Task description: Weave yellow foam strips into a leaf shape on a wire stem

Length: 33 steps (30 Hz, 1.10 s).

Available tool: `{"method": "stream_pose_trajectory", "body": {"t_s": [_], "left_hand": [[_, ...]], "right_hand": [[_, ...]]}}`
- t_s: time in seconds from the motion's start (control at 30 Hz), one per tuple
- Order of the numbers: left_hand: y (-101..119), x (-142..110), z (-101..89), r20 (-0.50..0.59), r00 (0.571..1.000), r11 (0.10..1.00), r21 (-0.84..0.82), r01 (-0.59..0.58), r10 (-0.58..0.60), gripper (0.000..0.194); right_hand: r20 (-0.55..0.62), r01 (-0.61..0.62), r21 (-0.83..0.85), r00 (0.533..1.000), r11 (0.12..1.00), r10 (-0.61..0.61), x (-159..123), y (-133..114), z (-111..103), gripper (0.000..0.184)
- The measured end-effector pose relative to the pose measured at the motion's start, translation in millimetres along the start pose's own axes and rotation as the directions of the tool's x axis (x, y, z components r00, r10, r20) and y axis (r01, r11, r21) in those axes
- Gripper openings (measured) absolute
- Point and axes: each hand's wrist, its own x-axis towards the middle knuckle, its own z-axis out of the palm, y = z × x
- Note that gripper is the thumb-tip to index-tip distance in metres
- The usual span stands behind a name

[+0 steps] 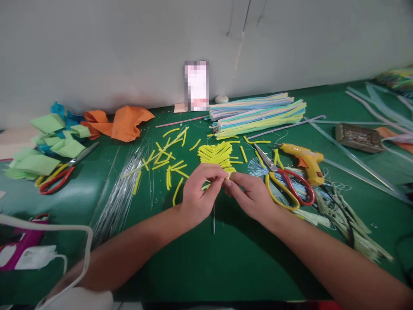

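Observation:
My left hand (198,193) and my right hand (250,193) meet at the middle of the green table (226,258). Both are closed in a pinch on the near end of a yellow leaf-shaped piece (217,154) made of short straw bits set in a herringbone. A thin stem (213,221) hangs down from under my hands. Loose yellow straw bits (167,161) lie scattered to the left of the piece. Just right of my right hand lie red and yellow scissors (288,183).
A yellow glue gun (305,161) lies right of the scissors. A bundle of pastel straws (258,113) sits at the back. Thin wires (121,193) lie on the left. A second pair of scissors (60,174), green paper (48,144) and orange paper (124,122) are far left. White cable (64,230) near left.

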Motion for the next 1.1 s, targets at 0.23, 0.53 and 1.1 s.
{"method": "stream_pose_trajectory", "body": {"t_s": [0.23, 0.53, 1.1], "left_hand": [[1, 0, 1.0, -0.010, 1.000, 1.000, -0.003, 0.016, -0.016, 0.005], [-3, -6, 4.8, -0.068, 0.970, 0.968, -0.117, 0.223, -0.232, 0.030], [-1, 9, -3.3, 0.025, 0.976, 0.976, -0.041, 0.216, -0.215, 0.005]], "right_hand": [[-0.007, 0.022, -0.052, 1.000, 0.998, -0.022, -1, 1, 1, 0.032], [0.008, 0.112, -0.134, 0.994, 0.985, -0.112, -1, 3, 0, 0.032], [0.037, 0.180, -0.232, 0.984, 0.956, -0.176, -2, 11, 2, 0.030]]}}
